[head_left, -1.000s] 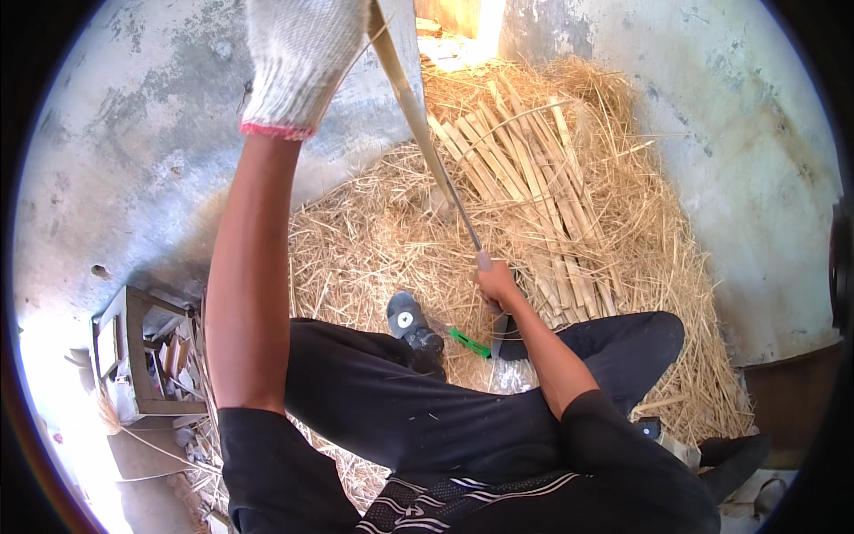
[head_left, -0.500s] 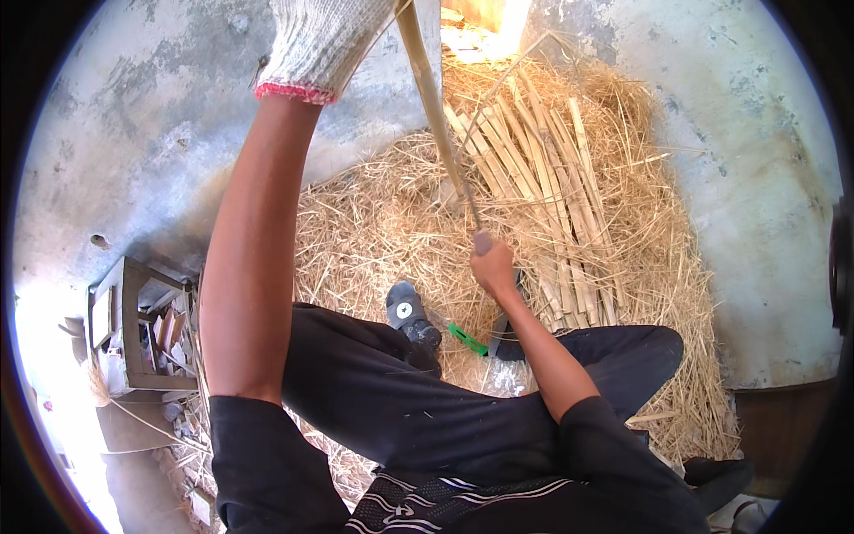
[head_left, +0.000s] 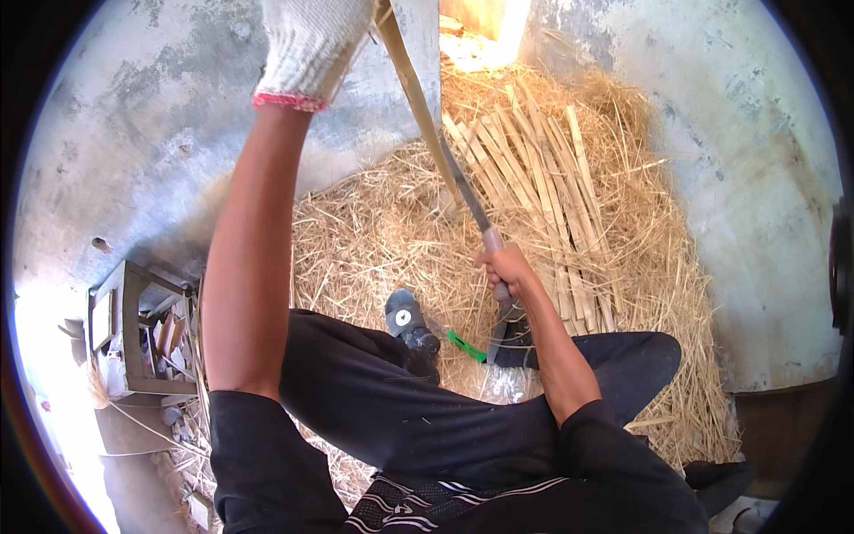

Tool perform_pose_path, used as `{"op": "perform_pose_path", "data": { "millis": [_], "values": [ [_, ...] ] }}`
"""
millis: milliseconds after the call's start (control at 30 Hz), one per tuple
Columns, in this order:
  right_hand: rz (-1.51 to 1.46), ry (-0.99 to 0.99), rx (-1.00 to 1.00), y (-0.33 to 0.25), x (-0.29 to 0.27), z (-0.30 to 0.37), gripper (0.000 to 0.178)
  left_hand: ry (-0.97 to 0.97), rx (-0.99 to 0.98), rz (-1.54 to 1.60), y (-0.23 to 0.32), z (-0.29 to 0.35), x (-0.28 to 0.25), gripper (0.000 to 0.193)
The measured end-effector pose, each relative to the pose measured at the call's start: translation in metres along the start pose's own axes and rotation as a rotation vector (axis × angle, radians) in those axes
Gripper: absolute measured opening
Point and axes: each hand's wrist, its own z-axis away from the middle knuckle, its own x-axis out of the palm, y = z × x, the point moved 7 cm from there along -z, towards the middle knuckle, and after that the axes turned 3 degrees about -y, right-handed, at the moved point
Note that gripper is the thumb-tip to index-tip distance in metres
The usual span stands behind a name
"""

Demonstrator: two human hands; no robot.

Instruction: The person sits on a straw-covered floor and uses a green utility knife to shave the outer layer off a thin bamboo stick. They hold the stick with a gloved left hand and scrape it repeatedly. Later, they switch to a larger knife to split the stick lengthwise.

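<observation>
My left hand, in a white knit glove with a red cuff, is raised at the top edge. It is closed around the upper end of a long bamboo strip, though its fingers are partly cut off by the picture's edge. The strip slants down toward the middle. My bare right hand grips the handle of a knife. The long, dark blade points up and lies along the lower part of the strip; whether it touches cannot be told.
Bamboo strips lie side by side on shavings covering the floor. A green object lies between my legs, near my shoe. Walls flank both sides. A wooden frame with debris stands at left.
My right hand has drawn down and slightly right, and more of the knife blade shows. My left hand and the bamboo strip have shifted slightly left.
</observation>
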Motion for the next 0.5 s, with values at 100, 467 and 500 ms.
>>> {"op": "perform_pose_path", "data": {
  "millis": [100,467,500],
  "values": [
    [0.282,0.216,-0.424,-0.025,0.021,0.005,0.027,-0.035,0.072,0.053,0.002,0.002,-0.002,0.024],
    [0.441,0.204,-0.113,0.136,-0.058,-0.133,0.038,0.073,-0.047,0.058,-0.011,0.009,-0.002,0.026],
    [0.184,0.039,0.03,0.147,-0.049,-0.134,0.041,0.076,-0.033,0.011,-0.01,0.005,-0.005,0.026]
  ]
}}
